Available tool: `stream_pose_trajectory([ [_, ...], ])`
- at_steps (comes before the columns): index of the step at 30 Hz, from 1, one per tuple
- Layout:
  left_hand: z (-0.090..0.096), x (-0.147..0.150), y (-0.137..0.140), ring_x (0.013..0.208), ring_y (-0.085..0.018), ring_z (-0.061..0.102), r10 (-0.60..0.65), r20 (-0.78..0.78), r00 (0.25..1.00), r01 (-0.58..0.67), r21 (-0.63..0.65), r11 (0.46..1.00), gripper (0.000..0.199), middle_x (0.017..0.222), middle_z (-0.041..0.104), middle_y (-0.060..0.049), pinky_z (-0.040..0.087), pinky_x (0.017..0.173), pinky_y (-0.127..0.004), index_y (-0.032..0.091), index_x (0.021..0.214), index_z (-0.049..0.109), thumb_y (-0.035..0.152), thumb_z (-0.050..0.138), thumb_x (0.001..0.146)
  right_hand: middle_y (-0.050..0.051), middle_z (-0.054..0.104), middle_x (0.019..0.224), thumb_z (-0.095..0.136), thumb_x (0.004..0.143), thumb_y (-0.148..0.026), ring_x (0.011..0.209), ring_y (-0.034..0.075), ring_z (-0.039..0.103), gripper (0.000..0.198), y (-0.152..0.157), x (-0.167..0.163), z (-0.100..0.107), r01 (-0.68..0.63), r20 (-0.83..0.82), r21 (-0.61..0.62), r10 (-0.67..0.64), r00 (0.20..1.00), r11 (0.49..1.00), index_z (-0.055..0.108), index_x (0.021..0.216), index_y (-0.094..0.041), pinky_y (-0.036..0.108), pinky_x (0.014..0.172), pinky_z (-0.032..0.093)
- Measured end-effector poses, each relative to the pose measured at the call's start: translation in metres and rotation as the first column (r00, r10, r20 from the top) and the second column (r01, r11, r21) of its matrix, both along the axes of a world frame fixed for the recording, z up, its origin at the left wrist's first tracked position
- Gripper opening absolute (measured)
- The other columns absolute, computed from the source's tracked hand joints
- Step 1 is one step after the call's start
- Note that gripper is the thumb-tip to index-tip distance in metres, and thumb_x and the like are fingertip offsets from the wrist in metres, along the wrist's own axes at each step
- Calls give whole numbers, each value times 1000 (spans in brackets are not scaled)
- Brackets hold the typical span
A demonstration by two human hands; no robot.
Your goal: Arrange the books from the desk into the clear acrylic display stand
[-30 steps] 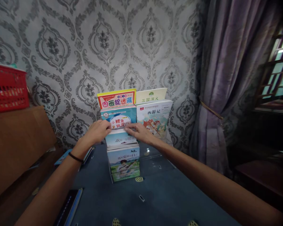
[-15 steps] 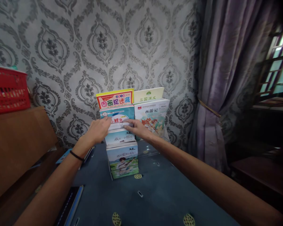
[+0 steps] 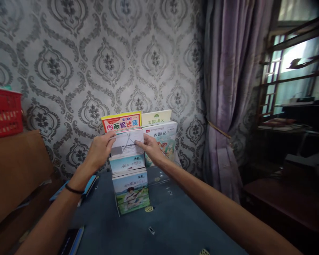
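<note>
Between my two hands stands a white book [image 3: 126, 141] with thin grey lines and dark print on its cover. My left hand [image 3: 100, 148] pinches its upper left edge. At its right edge my right hand [image 3: 149, 146] grips it, thumb on the front. Below and in front of it is a pale blue book [image 3: 127, 163], then a book with a seated figure on its cover [image 3: 131, 194], all in one stepped row. Behind rises a red and yellow book [image 3: 122, 121]. To the right, a white illustrated book [image 3: 163, 138] leans before a pale yellow-green book [image 3: 158, 117].
A red plastic basket [image 3: 5, 112] sits on a brown cardboard box [image 3: 18, 173] at the left. Blue books [image 3: 89, 189] lie on the dark table cover [image 3: 175, 219] beside my left forearm. A patterned wall and a tied purple curtain [image 3: 223, 106] stand behind.
The white book has come up higher in the row and now covers the teal book behind it. Both hands have risen against the books with it. The view has shifted right.
</note>
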State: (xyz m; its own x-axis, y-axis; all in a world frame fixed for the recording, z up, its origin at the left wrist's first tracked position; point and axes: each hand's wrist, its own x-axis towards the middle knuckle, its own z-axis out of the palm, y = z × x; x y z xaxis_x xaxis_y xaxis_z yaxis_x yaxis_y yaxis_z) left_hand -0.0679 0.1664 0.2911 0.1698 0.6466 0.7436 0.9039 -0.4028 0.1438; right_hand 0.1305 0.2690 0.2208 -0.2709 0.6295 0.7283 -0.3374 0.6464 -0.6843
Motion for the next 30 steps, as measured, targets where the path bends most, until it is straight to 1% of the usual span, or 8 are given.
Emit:
stream_pose_trajectory([
  [3,9,5,-13,75,-22,69,57,11,998,-58,134,989,22,88,74,-5,49,69,-30,22,97,64,33,46,92,1,71,79,77,71,-53,74,19,63,36,7,4,-9,-59,115,-58,66,991,997,67,83,-20,34,75,51],
  [7,16,12,-25,83,-21,70,11,60,998,-25,254,967,20,93,73,-4,52,75,-30,22,101,63,31,47,93,-2,64,64,76,70,-58,60,15,56,40,10,17,-9,-25,219,-17,28,975,1000,67,75,-19,28,57,47],
  [12,-3,16,-26,115,-25,59,-26,175,984,-65,492,868,37,126,58,-12,56,83,-34,19,127,52,25,54,90,-1,66,74,76,74,-53,60,13,55,36,-3,46,11,110,43,9,-110,993,994,71,88,-20,26,55,51],
  [14,-21,14,-22,111,-25,59,-9,76,997,-27,453,891,30,119,60,-11,55,86,-37,19,122,55,23,52,92,0,69,83,76,74,-52,67,14,59,37,-10,62,17,167,-51,12,-166,985,986,72,95,-21,27,60,55],
  [17,-50,8,-16,97,-24,63,-60,-225,972,99,168,981,24,99,66,-8,54,88,-40,21,104,64,18,42,96,1,72,92,76,75,-51,77,17,62,36,-17,88,19,239,-119,27,-235,965,971,73,98,-23,29,65,59],
  [19,-63,6,-12,95,-26,63,-77,-311,947,95,41,995,28,97,69,-8,53,88,-42,21,98,66,17,39,97,1,72,93,77,75,-50,79,17,63,35,-18,103,15,274,-135,24,-268,954,961,73,98,-23,31,68,60],
  [25,-51,39,2,98,-25,66,-120,-4,993,120,65,991,24,105,71,-10,53,89,-40,18,113,62,25,46,97,1,73,92,82,69,-54,81,18,66,41,1,129,-6,271,-128,-45,-275,953,961,73,96,-24,33,71,62],
  [30,-26,88,30,99,-23,68,-226,250,941,225,35,974,40,110,70,-11,54,82,-36,16,129,50,23,58,90,2,75,98,83,66,-58,85,19,67,47,23,136,-20,218,-131,-92,-229,965,972,73,98,-24,34,75,62],
])
